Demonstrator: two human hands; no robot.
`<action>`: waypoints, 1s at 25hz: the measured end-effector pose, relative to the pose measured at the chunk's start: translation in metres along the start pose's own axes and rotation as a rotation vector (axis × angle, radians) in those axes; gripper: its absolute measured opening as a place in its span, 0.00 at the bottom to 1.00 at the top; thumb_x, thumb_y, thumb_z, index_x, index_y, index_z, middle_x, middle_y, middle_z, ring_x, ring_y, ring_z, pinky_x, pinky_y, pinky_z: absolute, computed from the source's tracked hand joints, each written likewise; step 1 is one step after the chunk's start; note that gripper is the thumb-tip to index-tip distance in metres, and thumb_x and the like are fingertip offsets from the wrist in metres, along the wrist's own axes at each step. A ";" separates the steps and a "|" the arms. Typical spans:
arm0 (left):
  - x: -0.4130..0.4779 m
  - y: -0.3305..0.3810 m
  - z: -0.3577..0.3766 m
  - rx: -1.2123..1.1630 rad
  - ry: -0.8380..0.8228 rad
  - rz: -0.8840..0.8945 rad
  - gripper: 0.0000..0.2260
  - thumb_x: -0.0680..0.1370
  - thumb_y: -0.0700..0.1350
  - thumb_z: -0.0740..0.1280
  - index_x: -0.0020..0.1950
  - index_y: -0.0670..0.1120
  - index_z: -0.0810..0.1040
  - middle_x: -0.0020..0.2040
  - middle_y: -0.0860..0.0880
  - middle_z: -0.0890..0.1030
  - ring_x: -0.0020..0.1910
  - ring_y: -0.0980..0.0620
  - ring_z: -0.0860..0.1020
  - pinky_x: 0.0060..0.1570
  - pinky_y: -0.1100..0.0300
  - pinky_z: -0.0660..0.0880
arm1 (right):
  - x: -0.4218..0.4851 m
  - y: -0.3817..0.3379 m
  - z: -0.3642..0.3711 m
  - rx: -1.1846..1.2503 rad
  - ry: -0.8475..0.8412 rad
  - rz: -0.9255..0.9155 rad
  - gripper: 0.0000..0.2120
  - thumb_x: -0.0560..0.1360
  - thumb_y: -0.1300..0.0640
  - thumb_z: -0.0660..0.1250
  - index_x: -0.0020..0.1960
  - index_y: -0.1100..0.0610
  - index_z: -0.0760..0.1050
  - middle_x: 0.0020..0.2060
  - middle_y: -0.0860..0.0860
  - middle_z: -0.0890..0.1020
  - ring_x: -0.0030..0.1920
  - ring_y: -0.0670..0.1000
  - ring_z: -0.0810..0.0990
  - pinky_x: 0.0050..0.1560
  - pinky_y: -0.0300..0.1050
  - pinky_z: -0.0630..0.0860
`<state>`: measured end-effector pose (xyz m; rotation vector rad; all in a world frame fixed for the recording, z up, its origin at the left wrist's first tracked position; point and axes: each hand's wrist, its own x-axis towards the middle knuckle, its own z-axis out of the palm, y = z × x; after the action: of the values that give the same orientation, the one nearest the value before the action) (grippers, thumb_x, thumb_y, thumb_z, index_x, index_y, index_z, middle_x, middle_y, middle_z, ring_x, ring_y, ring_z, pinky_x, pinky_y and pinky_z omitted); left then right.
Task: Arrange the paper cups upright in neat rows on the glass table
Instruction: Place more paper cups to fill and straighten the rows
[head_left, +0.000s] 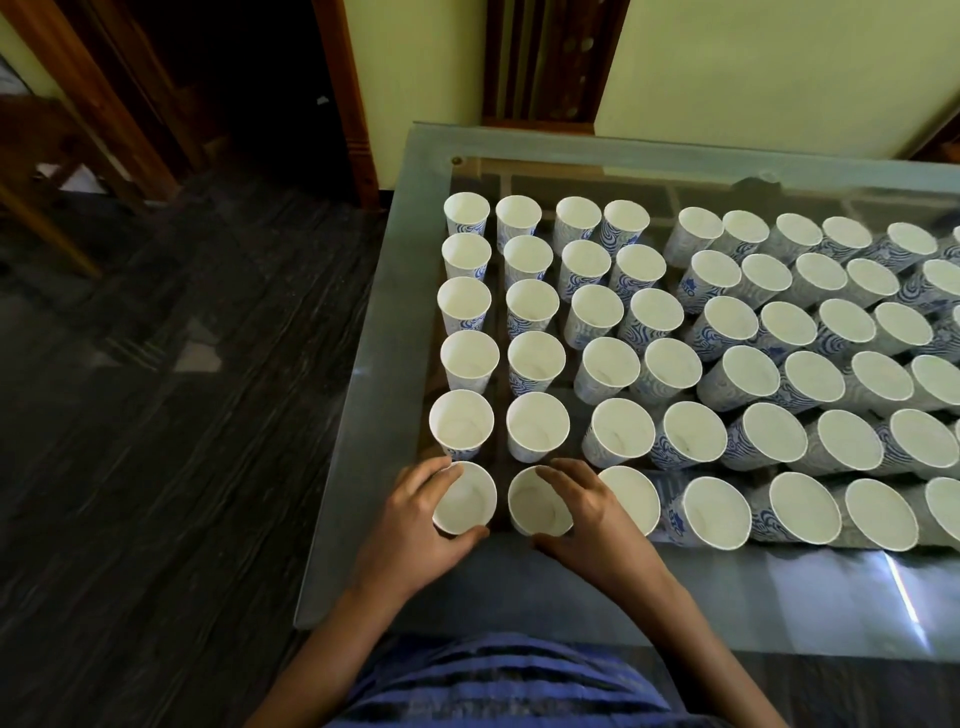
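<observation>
On the glass table (363, 467), left hand (410, 525) grips one paper cup (465, 501), right hand (587, 525) the neighbouring cup (535, 506).

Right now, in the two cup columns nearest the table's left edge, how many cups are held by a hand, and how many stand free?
held cups, one in the left hand, one in the right hand: 2
free cups: 10
Total: 12

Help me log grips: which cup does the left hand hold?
The leftmost column's nearest cup; the left hand curls round it, the right hand holds its neighbour.
</observation>
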<state>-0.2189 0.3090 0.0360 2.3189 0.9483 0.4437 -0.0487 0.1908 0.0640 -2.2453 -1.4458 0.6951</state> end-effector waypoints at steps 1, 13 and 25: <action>-0.001 0.000 0.000 -0.001 0.000 -0.004 0.29 0.59 0.49 0.80 0.57 0.42 0.79 0.57 0.45 0.79 0.54 0.45 0.77 0.54 0.58 0.71 | 0.000 0.000 0.001 0.002 0.004 0.005 0.35 0.63 0.58 0.77 0.67 0.60 0.69 0.66 0.57 0.70 0.64 0.56 0.72 0.64 0.43 0.68; 0.000 0.001 0.002 -0.071 0.015 -0.063 0.28 0.59 0.48 0.80 0.56 0.41 0.79 0.58 0.45 0.78 0.56 0.45 0.77 0.56 0.59 0.70 | 0.000 -0.004 0.004 -0.005 0.005 0.005 0.35 0.65 0.56 0.75 0.69 0.59 0.67 0.67 0.56 0.69 0.65 0.55 0.71 0.64 0.43 0.68; 0.011 0.018 0.000 -0.044 0.027 0.048 0.27 0.60 0.50 0.80 0.55 0.42 0.80 0.58 0.45 0.79 0.56 0.46 0.77 0.56 0.55 0.72 | -0.009 0.010 -0.013 -0.022 0.037 0.037 0.38 0.64 0.54 0.77 0.70 0.57 0.65 0.68 0.55 0.68 0.67 0.55 0.68 0.65 0.40 0.64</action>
<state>-0.2022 0.3066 0.0480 2.3051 0.8881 0.5117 -0.0367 0.1784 0.0707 -2.2942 -1.4046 0.6489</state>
